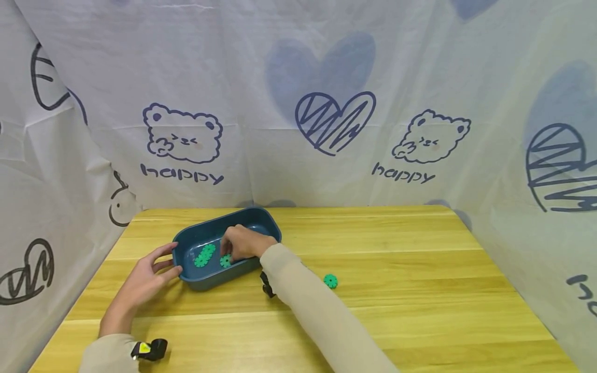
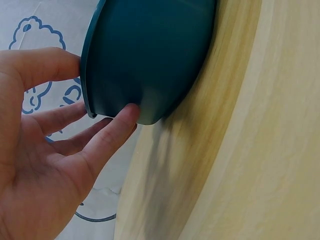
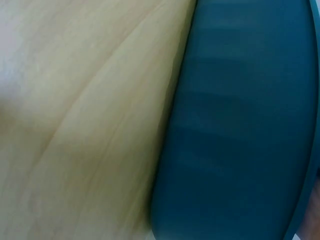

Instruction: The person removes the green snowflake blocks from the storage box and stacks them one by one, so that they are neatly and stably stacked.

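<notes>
A dark blue plastic basin (image 1: 212, 282) stands on the table, set at a slant. My left hand (image 1: 146, 277) touches its left end from outside, fingers spread and nearly straight; in the left wrist view the fingertips meet the rim and outer wall. My right hand (image 1: 244, 242) reaches down inside the basin, its fingers curled and pinching a green notched plastic disc (image 1: 226, 260), which they partly cover. To the left, on the basin floor, lie several more green discs (image 1: 204, 256), close together. The right wrist view shows mostly the basin's outer side (image 3: 235, 120); only a sliver of hand appears.
Another green notched disc (image 1: 330, 281) lies on the wooden table (image 1: 420, 305), right of the basin and beyond my right forearm. A white cloth (image 1: 261, 171) printed with bears and hearts hangs behind the table and along both sides.
</notes>
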A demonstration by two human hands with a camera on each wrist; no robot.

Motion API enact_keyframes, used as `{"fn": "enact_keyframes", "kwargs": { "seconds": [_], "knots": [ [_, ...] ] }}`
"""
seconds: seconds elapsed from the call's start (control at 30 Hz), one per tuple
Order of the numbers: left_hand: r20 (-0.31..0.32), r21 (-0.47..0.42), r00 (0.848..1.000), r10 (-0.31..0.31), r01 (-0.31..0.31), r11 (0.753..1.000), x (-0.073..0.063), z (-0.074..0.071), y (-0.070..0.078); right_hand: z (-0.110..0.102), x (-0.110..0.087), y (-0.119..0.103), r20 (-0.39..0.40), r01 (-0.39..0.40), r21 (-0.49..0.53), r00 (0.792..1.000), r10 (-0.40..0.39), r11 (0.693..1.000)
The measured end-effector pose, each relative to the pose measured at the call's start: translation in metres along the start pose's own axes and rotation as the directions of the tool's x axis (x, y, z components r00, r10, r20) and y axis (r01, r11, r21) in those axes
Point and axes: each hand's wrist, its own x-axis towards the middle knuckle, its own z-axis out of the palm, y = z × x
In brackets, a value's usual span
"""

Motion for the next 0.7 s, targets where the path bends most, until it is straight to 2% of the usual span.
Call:
{"fn": "enact_keyframes", "kwargs": {
  "seconds": [0.13,0.7],
  "knots": [
    [-0.002,0.007,1.000,-0.001,0.001,1.000,0.0007,-0.0010,-0.0012,-0.0023,-0.0009,0.0035,-0.014,0.024,0.021,1.000,-0.024,0.999],
    [-0.002,-0.009,1.000,0.013,-0.013,1.000,-0.0004,-0.0002,-0.0001,-0.0017,-0.0040,0.0019,0.083,0.016,0.009,0.996,-0.016,1.000]
  ]
}}
